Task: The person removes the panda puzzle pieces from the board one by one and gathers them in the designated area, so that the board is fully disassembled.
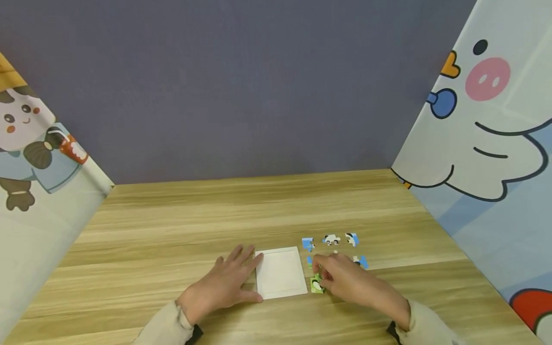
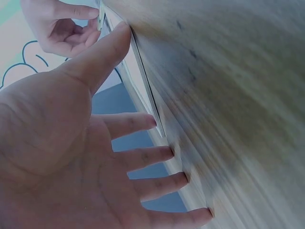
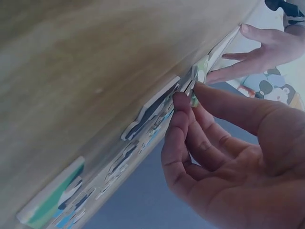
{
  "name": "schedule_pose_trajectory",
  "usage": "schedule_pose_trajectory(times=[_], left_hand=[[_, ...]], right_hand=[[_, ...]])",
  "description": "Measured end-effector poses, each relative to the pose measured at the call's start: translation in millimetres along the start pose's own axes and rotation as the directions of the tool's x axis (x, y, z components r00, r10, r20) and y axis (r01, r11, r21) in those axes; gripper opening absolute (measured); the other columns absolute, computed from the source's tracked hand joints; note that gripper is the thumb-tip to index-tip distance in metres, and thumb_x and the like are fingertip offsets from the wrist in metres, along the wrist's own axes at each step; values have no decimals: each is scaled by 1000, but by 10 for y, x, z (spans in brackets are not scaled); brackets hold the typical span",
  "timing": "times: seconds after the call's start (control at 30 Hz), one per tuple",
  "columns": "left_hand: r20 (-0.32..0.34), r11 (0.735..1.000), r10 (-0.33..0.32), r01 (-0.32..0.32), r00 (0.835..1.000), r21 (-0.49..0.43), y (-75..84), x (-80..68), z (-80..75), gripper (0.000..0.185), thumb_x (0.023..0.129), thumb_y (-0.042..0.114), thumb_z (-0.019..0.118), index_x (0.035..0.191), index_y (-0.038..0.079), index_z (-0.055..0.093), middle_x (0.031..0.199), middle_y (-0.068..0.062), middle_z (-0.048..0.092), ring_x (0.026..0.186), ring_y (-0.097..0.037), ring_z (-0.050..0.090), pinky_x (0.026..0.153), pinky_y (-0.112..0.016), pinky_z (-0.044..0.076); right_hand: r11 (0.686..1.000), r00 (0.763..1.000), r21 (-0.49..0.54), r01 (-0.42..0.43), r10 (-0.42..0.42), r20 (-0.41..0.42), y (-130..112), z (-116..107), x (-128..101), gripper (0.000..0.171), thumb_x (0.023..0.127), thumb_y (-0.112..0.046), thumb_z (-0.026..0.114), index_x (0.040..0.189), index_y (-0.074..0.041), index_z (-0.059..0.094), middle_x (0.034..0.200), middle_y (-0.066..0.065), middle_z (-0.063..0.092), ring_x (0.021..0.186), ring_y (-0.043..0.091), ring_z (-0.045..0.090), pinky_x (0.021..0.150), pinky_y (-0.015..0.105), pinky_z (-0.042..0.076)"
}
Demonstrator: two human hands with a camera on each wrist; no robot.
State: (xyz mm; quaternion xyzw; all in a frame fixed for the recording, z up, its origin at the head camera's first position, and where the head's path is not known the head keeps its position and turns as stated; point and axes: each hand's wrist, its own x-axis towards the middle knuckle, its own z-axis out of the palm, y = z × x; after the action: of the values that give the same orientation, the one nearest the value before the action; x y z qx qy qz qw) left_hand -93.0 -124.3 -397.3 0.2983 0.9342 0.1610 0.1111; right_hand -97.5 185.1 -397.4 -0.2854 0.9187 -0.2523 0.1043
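A white square puzzle tray (image 1: 281,273) lies flat on the table, no pieces showing inside it. My left hand (image 1: 228,281) has its fingers spread along the tray's left side. In the left wrist view its thumb (image 2: 112,47) and index fingertip rest at the tray's edge. Just right of the tray, my right hand (image 1: 351,281) pinches a green jigsaw puzzle piece (image 1: 316,284) with a white and dark print. The right wrist view shows the thumb (image 3: 233,105) and index finger meeting at this piece, its outline partly hidden by them.
Other flat pieces lie beyond and under my right hand: a blue one (image 1: 307,243), one with a panda's face (image 1: 331,240), a blue-and-white one (image 1: 352,239) and another with blue (image 1: 362,262). A grey partition (image 1: 250,96) stands behind the wooden table (image 1: 181,215), with printed panels on both sides.
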Motion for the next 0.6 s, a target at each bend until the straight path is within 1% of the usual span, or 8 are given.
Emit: schedule_pose_trajectory(times=[0.13,0.4,0.6], left_hand=[[0,1000,-11,11,1000,-4,-8,20,20,91,83,53,72,152,5,38,159,-26,25,143,-54,21,96,-80,27],[-6,1000,-10,10,1000,-9,6,7,48,91,82,52,75,151,5,40,158,-26,27,142,-54,23,95,-80,28],[-3,1000,-3,3,1000,-15,13,-9,40,91,82,53,74,151,5,40,158,-26,27,142,-55,23,94,-81,28]], right_hand=[[1000,1000,-13,11,-11,4,-11,3,13,20,85,-3,76,99,-12,65,76,-11,57,71,4,51,60,22,46],[999,999,39,-22,21,36,-19,5,-15,22,85,-1,76,99,-13,64,78,-10,58,71,5,51,62,24,46],[1000,999,-1,-31,31,18,-46,17,-38,22,83,-3,78,98,-15,66,77,-12,56,74,6,49,63,25,45]])
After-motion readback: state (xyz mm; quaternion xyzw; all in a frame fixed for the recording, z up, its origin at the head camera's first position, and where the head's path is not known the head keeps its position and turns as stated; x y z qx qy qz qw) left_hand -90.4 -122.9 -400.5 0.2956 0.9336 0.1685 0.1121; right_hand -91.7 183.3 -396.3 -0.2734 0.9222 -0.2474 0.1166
